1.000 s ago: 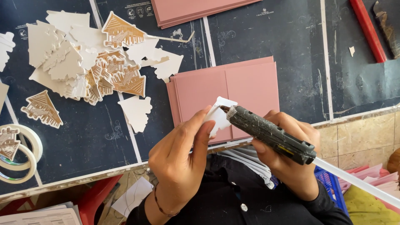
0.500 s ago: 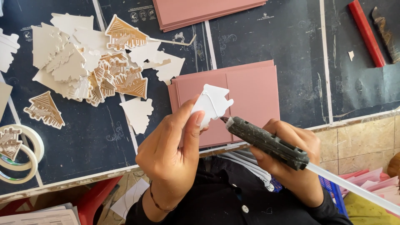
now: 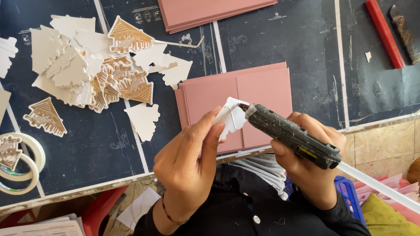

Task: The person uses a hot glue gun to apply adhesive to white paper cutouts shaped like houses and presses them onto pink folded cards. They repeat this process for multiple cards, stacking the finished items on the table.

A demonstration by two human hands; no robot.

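My left hand [image 3: 190,164] pinches a small white tree-shaped cutout [image 3: 230,117] by its lower edge, holding it above the table's front edge. My right hand [image 3: 308,161] grips a dark, worn glue gun [image 3: 291,133] with a white glue stick [image 3: 376,185] trailing from its back. The gun's nozzle touches the upper right part of the cutout. Under both lies an opened pink card [image 3: 238,100] on the dark cutting mat [image 3: 271,43].
A heap of white and brown-printed tree cutouts [image 3: 94,65] covers the left of the mat. One lone white cutout [image 3: 143,120] lies beside the pink card. Tape rolls [image 3: 19,164] sit at the far left. A pink card stack [image 3: 210,11] and a red bar [image 3: 385,32] lie at the back.
The cutout and glue gun shifted slightly toward me and to the right over the pink card. The nozzle, beside the cutout half a second ago, is back against its upper part.
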